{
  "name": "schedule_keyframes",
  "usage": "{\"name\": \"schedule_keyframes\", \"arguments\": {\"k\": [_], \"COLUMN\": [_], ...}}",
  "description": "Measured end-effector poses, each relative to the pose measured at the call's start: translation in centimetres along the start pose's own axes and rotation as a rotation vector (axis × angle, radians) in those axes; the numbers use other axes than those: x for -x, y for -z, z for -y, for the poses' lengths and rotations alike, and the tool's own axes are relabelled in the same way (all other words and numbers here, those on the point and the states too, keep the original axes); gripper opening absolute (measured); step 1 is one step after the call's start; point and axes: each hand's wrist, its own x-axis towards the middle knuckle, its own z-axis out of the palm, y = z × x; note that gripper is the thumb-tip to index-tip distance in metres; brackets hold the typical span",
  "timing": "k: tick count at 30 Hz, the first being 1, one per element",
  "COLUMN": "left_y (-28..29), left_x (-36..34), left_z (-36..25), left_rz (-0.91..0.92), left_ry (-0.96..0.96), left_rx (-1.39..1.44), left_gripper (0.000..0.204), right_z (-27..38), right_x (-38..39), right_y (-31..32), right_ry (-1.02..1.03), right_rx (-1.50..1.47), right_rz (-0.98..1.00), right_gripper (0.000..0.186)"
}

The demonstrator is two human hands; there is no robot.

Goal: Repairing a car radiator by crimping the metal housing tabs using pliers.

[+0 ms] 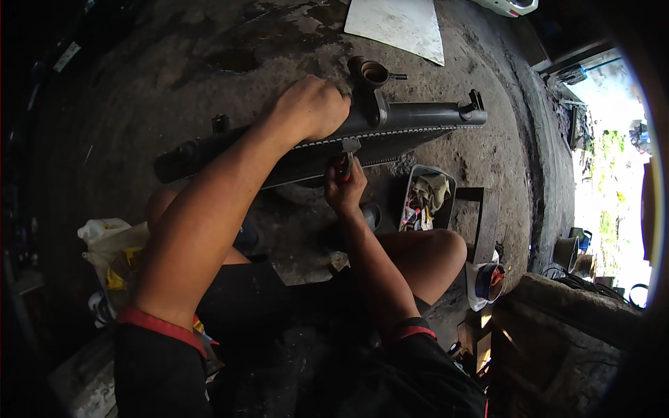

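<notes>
A car radiator (pixel 418 115) with a long black tank on top stands tilted in front of my knees. From the tank rises a round filler neck (pixel 374 73) with a thin side spout. Along the tank's near edge runs a light crimped seam. My left hand (pixel 311 106) is closed around the tank, just left of the filler neck; its fingertips are hidden behind it. Below the seam, my right hand (pixel 346 187) grips pliers (pixel 350 148) with red on the handles. The wide jaws of the pliers are up at the seam; whether they bite on it I cannot tell.
Right of the radiator is a grey bin (pixel 454 182) holding rags and small items. A white sheet (pixel 397 26) lies on the stained concrete beyond. White bags (pixel 104 230) lie at left; a round container (pixel 490 279) sits by my right knee, near a wooden piece (pixel 486 223).
</notes>
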Motion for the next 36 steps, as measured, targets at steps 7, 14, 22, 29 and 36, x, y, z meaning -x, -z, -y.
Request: {"name": "schedule_keyframes", "arguments": {"k": [7,14,22,29,36], "left_y": [0.7,1.6,1.9,1.9,1.6], "left_x": [0.5,0.5,0.4,0.7,1.3], "left_z": [-1.0,-0.6,-1.4,-1.3,-1.6], "left_rz": [0.033,0.050,0.050,0.043,0.011], "left_ry": [0.076,0.129,0.179,0.206,0.198], "left_rx": [0.023,0.020,0.000,0.000,-0.025], "left_gripper": [0.037,0.042,0.041,0.041,0.040], "right_z": [-2.3,0.5,0.8,-0.4,-1.1], "right_x": [-1.2,0.5,0.5,0.9,-0.6], "right_y": [-1.5,0.3,1.3,1.8,0.4], "right_ry": [0.091,-0.070,-0.047,-0.139,-0.029], "right_rx": [0.014,0.065,0.073,0.006,0.002], "right_rz": [-0.104,-0.013,-0.048,-0.024,-0.126], "right_gripper": [0.020,0.020,0.010,0.013,0.013]}}
